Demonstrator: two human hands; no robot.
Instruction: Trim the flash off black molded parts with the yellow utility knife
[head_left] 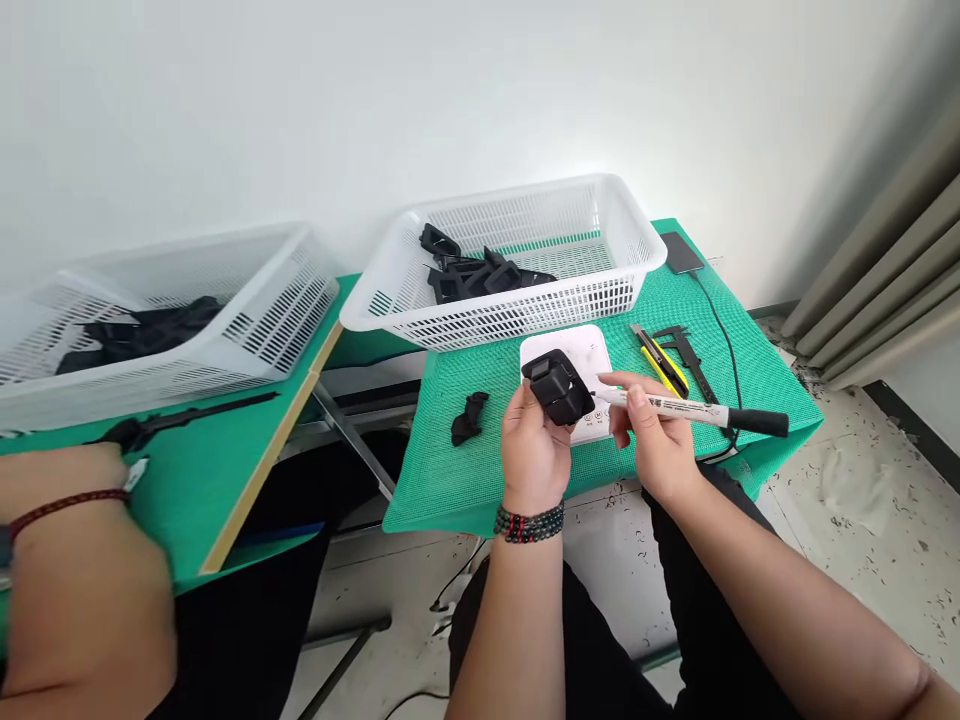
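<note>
Held up over the front of a white scale [595,350] is a black plastic part [556,386], gripped by my left hand [536,450]. My right hand [660,440] is closed around a white marker [675,405] with a black end pointing right. The marker's tip meets or nearly meets the part's right edge. To the left of the scale, a small black piece [469,419] lies on the green cloth [450,480].
Behind the scale stands a white basket [517,318] with several black parts. A yellow cutter [660,362], a caliper [691,362] and a cabled dark pad [681,252] lie right. Another person's arm [82,590] and basket [277,310] are at the left.
</note>
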